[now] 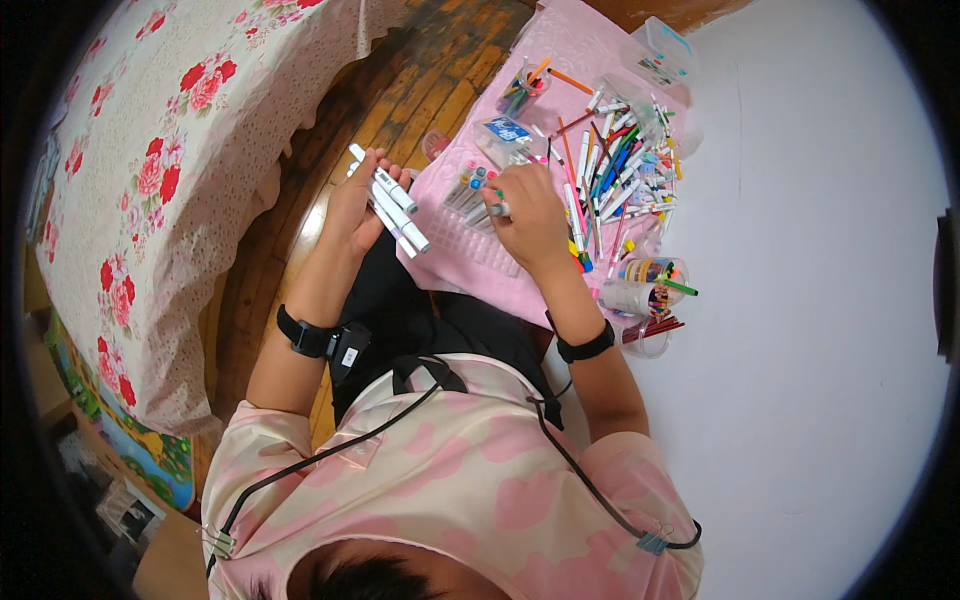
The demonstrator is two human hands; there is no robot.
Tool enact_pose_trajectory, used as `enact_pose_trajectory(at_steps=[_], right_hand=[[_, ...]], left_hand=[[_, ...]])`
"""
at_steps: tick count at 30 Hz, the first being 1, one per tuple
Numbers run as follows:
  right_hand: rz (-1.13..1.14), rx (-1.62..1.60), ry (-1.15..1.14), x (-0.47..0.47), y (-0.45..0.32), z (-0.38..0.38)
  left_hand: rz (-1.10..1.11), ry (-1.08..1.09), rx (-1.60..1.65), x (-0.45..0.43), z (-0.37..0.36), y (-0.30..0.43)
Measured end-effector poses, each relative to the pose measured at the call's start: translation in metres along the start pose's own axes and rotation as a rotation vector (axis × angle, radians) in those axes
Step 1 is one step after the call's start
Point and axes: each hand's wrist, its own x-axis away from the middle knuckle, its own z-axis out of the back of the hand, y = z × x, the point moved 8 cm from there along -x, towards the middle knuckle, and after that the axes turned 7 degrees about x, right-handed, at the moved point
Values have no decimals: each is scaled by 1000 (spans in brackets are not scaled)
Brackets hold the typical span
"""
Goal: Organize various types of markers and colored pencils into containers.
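Observation:
Several white marker pens lie across the palm of my left hand, held by the thumb off the near left edge of the table. My right hand pinches one marker with a grey end above a clear marker rack. Upright markers with coloured ends fill the rear part of that rack; its front part shows bare square slots. My right fingers hide some of the rack. Just behind it sits a clear plastic box with a blue label.
A pink cloth covers the table. Loose markers and pencils lie heaped on the right. A clear cup of pencils stands at the back; clear tubs of pencils stand along the white wall. Left is a flower-patterned bedspread.

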Motion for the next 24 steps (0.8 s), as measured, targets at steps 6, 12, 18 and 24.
enact_pose_trajectory(at_steps=[6, 12, 18, 24], right_hand=[[-59, -141, 61, -11, -10, 27], [-203, -129, -183, 9, 8, -27], [-138, -28, -192, 23, 18, -44], [-78, -53, -236, 22, 16, -47]], left_hand=[[-26, 36, -7, -4, 12, 3], [-13, -7, 10, -1, 13, -2], [2, 19, -6, 5, 17, -8], [4, 7, -22, 8, 20, -10]])
